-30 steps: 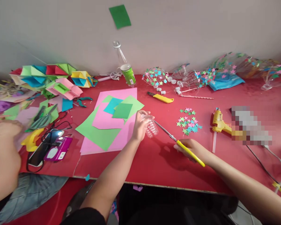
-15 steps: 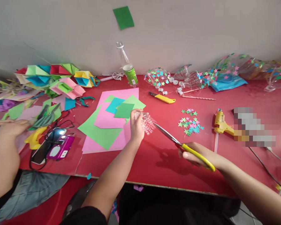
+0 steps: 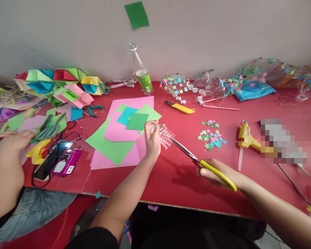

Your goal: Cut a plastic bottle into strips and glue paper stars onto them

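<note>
My left hand (image 3: 152,139) is closed round a small clear ribbed plastic bottle piece (image 3: 164,135), held just above the red table (image 3: 171,176). My right hand (image 3: 215,172) grips the yellow handles of a pair of scissors (image 3: 197,159). The steel blades point up and left, and their tips meet the open right edge of the plastic piece. Pink, green and blue paper sheets (image 3: 120,138) lie flat directly left of my left hand.
A yellow glue gun (image 3: 246,138), loose paper stars (image 3: 211,135) and a yellow utility knife (image 3: 180,107) lie beyond the scissors. A green-labelled bottle (image 3: 142,74) stands by the wall. Folded paper shapes (image 3: 59,86), a phone and a purple device (image 3: 64,165) are left, beside another person's arm (image 3: 5,166).
My left hand turned the plastic piece and lifted it slightly. The scissors swung round so the blades now reach its open edge; my right hand shifted a little right.
</note>
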